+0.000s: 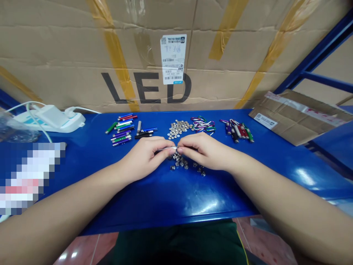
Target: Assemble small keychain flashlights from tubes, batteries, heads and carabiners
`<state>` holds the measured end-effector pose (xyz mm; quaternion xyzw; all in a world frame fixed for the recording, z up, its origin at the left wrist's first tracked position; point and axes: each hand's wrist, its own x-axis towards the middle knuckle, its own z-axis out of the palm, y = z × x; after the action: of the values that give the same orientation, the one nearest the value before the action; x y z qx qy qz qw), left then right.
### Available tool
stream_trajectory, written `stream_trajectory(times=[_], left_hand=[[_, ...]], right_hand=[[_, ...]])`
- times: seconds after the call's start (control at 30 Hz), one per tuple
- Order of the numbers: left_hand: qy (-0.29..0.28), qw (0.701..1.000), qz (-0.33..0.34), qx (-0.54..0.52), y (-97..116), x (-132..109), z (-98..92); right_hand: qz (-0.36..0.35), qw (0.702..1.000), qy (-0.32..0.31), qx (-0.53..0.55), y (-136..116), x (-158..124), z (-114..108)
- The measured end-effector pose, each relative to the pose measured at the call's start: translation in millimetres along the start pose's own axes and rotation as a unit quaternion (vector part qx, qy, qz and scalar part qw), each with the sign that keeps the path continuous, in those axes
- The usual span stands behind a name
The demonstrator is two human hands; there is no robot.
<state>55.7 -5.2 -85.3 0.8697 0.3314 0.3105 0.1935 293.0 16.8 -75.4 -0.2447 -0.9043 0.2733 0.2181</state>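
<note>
My left hand (147, 156) pinches a thin silver tube (173, 148) between thumb and fingers, mostly covered by the hand. Facing it, my right hand (206, 149) has its thumb and fingertips closed at the tube's right end; any small part there is too covered to make out. Just below the fingertips lies a pile of small silver metal caps (181, 162). Behind the hands are many button cells (180, 129) and a heap of coloured carabiner clips (203, 125). Coloured metal tubes (121, 134) lie behind my left hand.
Finished-looking mini flashlights with clips (239, 131) lie at the right, before a small cardboard box (298, 116). A white power strip (52, 119) sits at the left on the blue table (176, 198). A large carton (220, 84) walls off the back.
</note>
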Motion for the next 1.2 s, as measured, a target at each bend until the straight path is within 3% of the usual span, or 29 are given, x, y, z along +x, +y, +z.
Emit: stream_trajectory(times=[0.23, 0.33, 0.4, 0.47, 0.57, 0.63, 0.67, 0.7, 0.77, 0.83, 0.9, 0.97, 1.07, 1.2], left_hand=[[-0.063, 0.99, -0.082, -0.093, 0.5, 2.3, -0.3], [-0.037, 0.998, -0.034, -0.046, 2.3, 1.4, -1.6], [-0.006, 0.999, 0.026, 0.021, 3.4, -0.1, -3.1], [0.025, 0.993, 0.087, 0.079, 3.5, -1.7, -4.5], [0.073, 0.972, 0.169, 0.148, 1.6, -3.1, -5.2], [0.094, 0.956, 0.208, 0.183, -0.1, -3.2, -4.6], [0.099, 0.952, 0.218, 0.193, -0.8, -3.0, -3.9], [0.101, 0.951, 0.218, 0.195, -1.2, -2.8, -3.2], [0.091, 0.961, 0.187, 0.183, -1.3, -2.1, -1.6], [0.066, 0.975, 0.135, 0.161, -0.6, -1.5, -0.4], [0.041, 0.985, 0.096, 0.135, 0.2, -0.8, 0.0], [0.029, 0.991, 0.077, 0.105, 0.8, -0.1, -0.1], [0.03, 0.996, 0.057, 0.063, 1.0, 0.7, -0.8], [0.04, 0.992, 0.084, 0.086, 0.8, 0.0, -2.9]], right_hand=[[-0.045, 0.996, -0.018, -0.081, -5.1, -1.8, -1.8], [-0.019, 0.999, 0.0, -0.045, -7.0, -1.8, 0.2], [0.041, 0.997, 0.006, 0.069, -7.2, -1.0, 3.6], [0.126, 0.957, -0.016, 0.262, -7.0, 0.7, 8.0], [0.227, 0.821, -0.049, 0.522, -7.0, 3.9, 13.4], [0.261, 0.763, -0.058, 0.588, -7.5, 5.6, 15.0], [0.271, 0.758, -0.06, 0.59, -8.0, 6.0, 15.2], [0.275, 0.77, -0.06, 0.573, -8.7, 6.0, 15.0], [0.255, 0.846, -0.033, 0.467, -10.8, 4.8, 13.6], [0.201, 0.941, 0.026, 0.272, -13.8, 2.5, 11.3], [0.127, 0.987, 0.061, 0.08, -16.8, 0.1, 8.4], [0.071, 0.996, 0.056, -0.026, -18.4, -1.6, 6.3], [0.029, 0.996, 0.035, -0.077, -17.0, -2.4, 6.0], [0.037, 0.999, 0.026, 0.02, -13.2, -1.3, 9.8]])
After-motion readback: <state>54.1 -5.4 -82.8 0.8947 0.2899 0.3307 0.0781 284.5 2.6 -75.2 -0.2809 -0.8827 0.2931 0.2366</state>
